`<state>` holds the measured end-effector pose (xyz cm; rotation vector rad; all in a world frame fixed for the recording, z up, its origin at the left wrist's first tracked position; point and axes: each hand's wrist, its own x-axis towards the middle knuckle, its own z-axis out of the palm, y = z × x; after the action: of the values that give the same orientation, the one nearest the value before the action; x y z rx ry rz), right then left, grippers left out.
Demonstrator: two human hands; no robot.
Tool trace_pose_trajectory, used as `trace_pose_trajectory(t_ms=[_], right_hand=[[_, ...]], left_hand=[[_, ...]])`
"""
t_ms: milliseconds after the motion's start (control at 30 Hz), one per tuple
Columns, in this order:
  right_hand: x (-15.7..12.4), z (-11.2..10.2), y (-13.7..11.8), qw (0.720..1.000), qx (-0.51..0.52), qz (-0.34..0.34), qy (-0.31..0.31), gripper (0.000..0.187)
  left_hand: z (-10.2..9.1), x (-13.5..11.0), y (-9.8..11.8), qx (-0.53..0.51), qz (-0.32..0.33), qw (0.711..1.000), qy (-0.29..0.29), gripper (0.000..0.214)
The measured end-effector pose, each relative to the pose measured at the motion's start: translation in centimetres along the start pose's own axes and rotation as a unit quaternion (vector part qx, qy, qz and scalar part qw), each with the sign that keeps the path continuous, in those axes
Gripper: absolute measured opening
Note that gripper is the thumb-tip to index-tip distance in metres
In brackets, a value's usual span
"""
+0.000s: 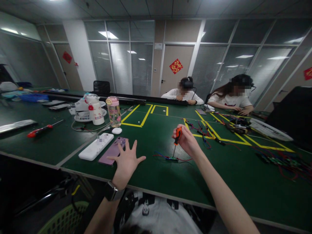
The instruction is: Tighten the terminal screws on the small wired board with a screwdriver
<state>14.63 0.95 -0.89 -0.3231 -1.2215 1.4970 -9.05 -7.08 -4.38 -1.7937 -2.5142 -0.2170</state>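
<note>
My right hand point(186, 140) is closed around an orange and black screwdriver point(178, 136), held nearly upright. Its tip meets a small green circuit board point(172, 159) lying on the table, with red and blue wires running out at both ends. My left hand point(128, 161) is spread with all fingers apart and holds nothing. It is over the near right part of a purple phone point(110, 155); whether it touches the phone or the table I cannot tell. A white power bank point(96, 148) lies beside the phone, and a small white case point(117, 130) sits behind it.
A pink-lidded bottle point(113, 113), a white bottle point(97, 112) and a red screwdriver point(44, 130) stand or lie to the left. Wired boards point(280, 160) are heaped at the right, beyond yellow tape outlines point(131, 124). Two people sit across the green table point(151, 182).
</note>
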Motion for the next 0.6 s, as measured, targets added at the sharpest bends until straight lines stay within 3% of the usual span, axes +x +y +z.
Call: trace_pose_trajectory(t_ms=[600], right_hand=[[0.02, 0.03, 0.04, 1.000, -0.003, -0.005, 0.022, 0.020]], left_hand=[[-0.27, -0.21, -0.09, -0.011, 0.002, 1.000, -0.015, 0.071]])
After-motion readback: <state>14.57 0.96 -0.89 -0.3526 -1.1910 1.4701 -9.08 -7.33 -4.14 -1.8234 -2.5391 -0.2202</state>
